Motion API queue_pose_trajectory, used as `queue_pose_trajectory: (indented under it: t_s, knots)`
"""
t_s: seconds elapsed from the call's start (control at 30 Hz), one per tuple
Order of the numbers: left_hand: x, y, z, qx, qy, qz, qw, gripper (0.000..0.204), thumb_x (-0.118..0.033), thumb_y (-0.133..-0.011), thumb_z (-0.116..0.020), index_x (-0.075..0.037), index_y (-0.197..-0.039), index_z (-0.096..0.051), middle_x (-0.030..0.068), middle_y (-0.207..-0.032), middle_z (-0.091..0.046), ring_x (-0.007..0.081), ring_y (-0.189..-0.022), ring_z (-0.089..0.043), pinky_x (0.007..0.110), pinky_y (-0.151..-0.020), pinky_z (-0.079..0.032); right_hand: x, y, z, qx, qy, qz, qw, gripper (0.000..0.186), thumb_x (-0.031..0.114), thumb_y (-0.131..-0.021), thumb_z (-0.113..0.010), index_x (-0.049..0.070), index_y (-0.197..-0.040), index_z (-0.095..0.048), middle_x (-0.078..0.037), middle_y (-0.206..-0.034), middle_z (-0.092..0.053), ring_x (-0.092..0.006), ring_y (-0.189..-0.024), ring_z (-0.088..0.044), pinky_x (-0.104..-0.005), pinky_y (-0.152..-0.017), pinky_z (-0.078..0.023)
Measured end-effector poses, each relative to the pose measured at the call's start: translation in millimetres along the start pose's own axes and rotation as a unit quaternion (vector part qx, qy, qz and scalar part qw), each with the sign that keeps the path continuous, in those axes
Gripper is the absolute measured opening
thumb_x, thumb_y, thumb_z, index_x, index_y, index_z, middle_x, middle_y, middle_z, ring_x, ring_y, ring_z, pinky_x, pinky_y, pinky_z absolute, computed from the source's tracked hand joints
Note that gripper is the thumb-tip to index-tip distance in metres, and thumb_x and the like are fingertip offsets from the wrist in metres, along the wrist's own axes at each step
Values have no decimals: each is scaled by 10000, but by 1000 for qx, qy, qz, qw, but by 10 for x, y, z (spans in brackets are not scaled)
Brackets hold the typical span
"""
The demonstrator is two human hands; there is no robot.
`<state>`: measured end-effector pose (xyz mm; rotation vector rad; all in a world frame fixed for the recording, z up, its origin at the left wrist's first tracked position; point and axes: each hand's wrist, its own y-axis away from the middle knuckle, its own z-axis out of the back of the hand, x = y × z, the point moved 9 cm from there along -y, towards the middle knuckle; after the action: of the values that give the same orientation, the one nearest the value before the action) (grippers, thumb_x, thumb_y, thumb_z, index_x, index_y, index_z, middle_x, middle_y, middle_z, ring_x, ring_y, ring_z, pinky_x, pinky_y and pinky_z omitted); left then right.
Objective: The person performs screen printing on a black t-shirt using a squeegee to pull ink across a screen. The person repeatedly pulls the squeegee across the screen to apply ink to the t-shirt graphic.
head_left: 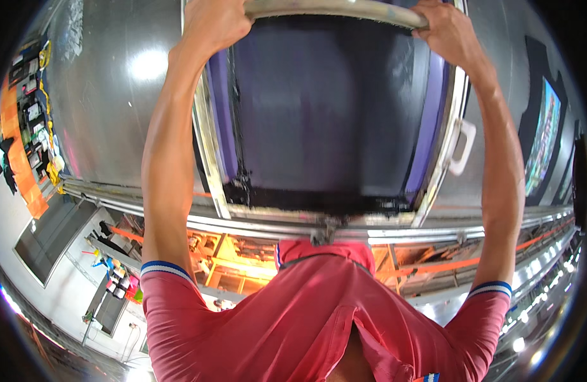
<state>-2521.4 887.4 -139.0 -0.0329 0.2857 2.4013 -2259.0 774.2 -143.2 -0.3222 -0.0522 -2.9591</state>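
Both arms reach forward over a screen-printing frame [207,146], a pale-edged rectangle with purple strips [433,121] along the sides of its dark mesh [300,108]. At its far end, my left hand [218,24] is closed round the left end of a squeegee [338,7] with a long pale handle. The fingers of my right hand [451,30] wrap its right end. The squeegee's lower part is mostly hidden from view. Black ink [319,198] is smeared thickly along the mesh's near edge, with streaks down the left side.
A white handle [462,148] sticks out from the frame's right side. The grey table [115,83] spreads to both sides, with a dark piece bearing a colourful print [544,137] at right. A metal rail [268,228] runs along the near edge, close to my body. Assorted items line the far left.
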Motion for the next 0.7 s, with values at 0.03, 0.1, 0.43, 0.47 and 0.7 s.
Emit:
queue_pose_trajectory:
  t_s: [0.03,0.1,0.43,0.47,0.7]
  knots:
    - [-69,258,-77,3,14,0,1000,241,-176,-757,-691,-201,-981,-779,134,-784,-712,340,-748,-679,426,-689,-523,136,267,-86,17,-30,4,999,339,51,-711,-701,84,-1047,-735,-129,-987,-721,-340,-935,-688,-443,-888,-545]
    - [-217,798,-229,3,29,6,1000,276,-137,-741,-671,-210,-984,-781,132,-795,-716,337,-744,-683,419,-688,-533,475,779,-187,-18,-26,22,999,336,-21,-719,-645,81,-1024,-742,-122,-972,-727,-318,-897,-697,-423,-953,-528]
    - [-1061,3312,-720,-1,103,1,995,429,-6,-645,-586,-120,-1013,-774,88,-1035,-742,276,-775,-719,377,-665,-574,1923,2923,-443,88,-105,-20,990,354,-49,-677,-602,45,-986,-748,-92,-892,-696,-260,-909,-676,-462,-1081,-446]
    - [-1071,3390,-750,27,116,16,993,354,-43,-675,-617,-90,-989,-774,108,-1016,-741,305,-795,-717,400,-704,-576,1997,2973,-363,42,-111,-8,993,353,-40,-679,-606,47,-991,-747,-89,-891,-693,-263,-913,-672,-463,-1083,-440]
    - [-1427,2960,-623,121,-40,-31,991,174,-99,-729,-661,-52,-868,-755,175,-861,-716,376,-840,-694,450,-753,-556,1765,2869,-183,103,-344,-36,932,793,438,-742,-796,55,-1388,-541,-204,-1319,-609,-395,-1219,-563,-463,-1084,-406]
